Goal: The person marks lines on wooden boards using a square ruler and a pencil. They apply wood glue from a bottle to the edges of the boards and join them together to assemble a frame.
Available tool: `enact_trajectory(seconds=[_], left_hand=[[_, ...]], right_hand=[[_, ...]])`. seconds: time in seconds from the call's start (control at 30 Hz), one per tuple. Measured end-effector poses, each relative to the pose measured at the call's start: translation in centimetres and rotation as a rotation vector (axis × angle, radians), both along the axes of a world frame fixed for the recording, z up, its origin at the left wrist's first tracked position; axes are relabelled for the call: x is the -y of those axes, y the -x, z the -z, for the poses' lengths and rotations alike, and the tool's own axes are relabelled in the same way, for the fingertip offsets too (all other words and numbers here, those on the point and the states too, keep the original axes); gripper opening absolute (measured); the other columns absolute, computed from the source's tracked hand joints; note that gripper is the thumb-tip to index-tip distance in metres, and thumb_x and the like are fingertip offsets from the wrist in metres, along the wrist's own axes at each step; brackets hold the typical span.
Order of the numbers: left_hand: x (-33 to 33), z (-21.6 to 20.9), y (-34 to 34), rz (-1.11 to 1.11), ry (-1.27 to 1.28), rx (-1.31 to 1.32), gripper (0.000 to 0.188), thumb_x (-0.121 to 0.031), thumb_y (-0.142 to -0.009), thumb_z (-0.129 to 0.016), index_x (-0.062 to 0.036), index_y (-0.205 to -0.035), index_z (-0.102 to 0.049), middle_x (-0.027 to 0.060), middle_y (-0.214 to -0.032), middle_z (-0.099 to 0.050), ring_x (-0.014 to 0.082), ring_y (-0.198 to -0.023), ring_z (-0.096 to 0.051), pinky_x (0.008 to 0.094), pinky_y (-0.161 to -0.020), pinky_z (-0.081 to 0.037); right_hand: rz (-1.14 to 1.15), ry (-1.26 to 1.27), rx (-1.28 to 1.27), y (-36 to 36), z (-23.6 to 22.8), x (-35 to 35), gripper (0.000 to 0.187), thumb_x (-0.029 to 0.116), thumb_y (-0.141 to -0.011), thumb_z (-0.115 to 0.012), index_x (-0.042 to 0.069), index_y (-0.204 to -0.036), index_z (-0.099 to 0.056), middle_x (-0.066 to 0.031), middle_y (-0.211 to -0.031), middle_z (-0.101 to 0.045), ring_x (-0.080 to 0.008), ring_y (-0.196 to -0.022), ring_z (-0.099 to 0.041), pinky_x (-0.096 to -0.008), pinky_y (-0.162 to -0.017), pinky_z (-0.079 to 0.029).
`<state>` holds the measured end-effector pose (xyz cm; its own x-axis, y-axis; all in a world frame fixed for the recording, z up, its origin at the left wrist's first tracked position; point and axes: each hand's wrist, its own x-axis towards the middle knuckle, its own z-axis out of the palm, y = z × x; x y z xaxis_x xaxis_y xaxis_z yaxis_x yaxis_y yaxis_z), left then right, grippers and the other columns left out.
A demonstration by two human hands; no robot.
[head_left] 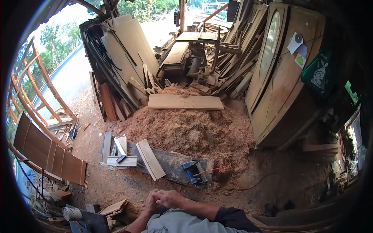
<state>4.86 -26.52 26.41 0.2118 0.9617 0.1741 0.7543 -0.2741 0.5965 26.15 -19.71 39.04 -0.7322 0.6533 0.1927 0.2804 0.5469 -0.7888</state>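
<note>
Near the lower edge my left hand [151,203] and my right hand [172,199] are together, the right lying partly over the left. Their fingers are closed and folded against each other; whatever may be between them is hidden. Beyond them a dark flat panel [173,161] lies on the ground, with a pale wooden board [150,159] slanting across it. On the panel's right end sits a blue tool [191,173] with an orange-red cord. At its left end are a try square [120,147] and a short grooved pale board [127,160]. Neither hand touches these.
A big heap of wood shavings [186,132] fills the middle, with a wide plank [185,102] on its far side. Large sheets [132,50] lean at the left. A wooden cabinet [287,73] leans at the right. A can [72,213] stands lower left.
</note>
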Motion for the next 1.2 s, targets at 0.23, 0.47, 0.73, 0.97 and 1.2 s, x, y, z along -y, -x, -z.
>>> enact_trajectory(seconds=[0.23,0.47,0.73,0.97,1.2], left_hand=[[-12.0,-3.1,-3.5,-0.295,0.269,0.094,0.083,-0.035,-0.067,-0.090,-0.0062,-0.131,-0.047,0.0173,-0.114,-0.064,0.0348,-0.109,-0.064,0.0433,-0.091,-0.053],[-23.2,4.2,-0.9,-0.321,0.267,0.061,0.081,-0.039,-0.069,-0.087,-0.0067,-0.133,-0.049,0.0193,-0.114,-0.064,0.0388,-0.107,-0.063,0.0443,-0.089,-0.051],[-33.9,18.8,1.8,-0.214,0.400,0.433,0.056,-0.024,-0.076,-0.085,-0.0069,-0.118,-0.053,0.0129,-0.121,-0.063,0.0258,-0.104,-0.064,0.0345,-0.087,-0.053],[-34.0,21.6,-0.1,-0.142,0.447,0.582,0.074,-0.019,-0.076,-0.088,-0.0011,-0.132,-0.043,0.0169,-0.118,-0.061,0.0285,-0.106,-0.061,0.0360,-0.095,-0.051],[-35.3,22.2,-1.3,0.047,0.236,0.116,0.077,-0.035,-0.074,-0.088,0.0057,-0.127,-0.050,0.0199,-0.121,-0.055,0.0318,-0.111,-0.056,0.0407,-0.094,-0.047]], right_hand=[[0.584,0.181,0.162,-11.8,11.4,0.6,0.041,0.031,-0.091,-0.068,0.009,-0.126,-0.065,-0.0154,-0.116,-0.068,-0.0323,-0.102,-0.068,-0.0398,-0.088,-0.055],[1.337,0.803,0.352,-24.3,23.8,17.6,0.032,0.018,-0.088,-0.067,0.002,-0.116,-0.068,-0.0124,-0.093,-0.073,-0.0208,-0.080,-0.070,-0.0346,-0.072,-0.055],[1.341,1.053,0.667,-16.2,14.2,23.9,0.041,0.030,-0.087,-0.071,0.002,-0.116,-0.069,-0.0194,-0.110,-0.071,-0.0344,-0.103,-0.067,-0.0418,-0.090,-0.052],[1.430,1.094,0.382,-6.8,11.3,16.2,0.039,0.035,-0.087,-0.068,0.012,-0.117,-0.070,-0.0183,-0.110,-0.070,-0.0346,-0.104,-0.067,-0.0425,-0.089,-0.052],[1.728,0.892,0.241,-4.4,11.1,18.6,0.040,0.031,-0.087,-0.067,0.009,-0.120,-0.067,-0.0171,-0.103,-0.071,-0.0354,-0.098,-0.068,-0.0442,-0.085,-0.053]])
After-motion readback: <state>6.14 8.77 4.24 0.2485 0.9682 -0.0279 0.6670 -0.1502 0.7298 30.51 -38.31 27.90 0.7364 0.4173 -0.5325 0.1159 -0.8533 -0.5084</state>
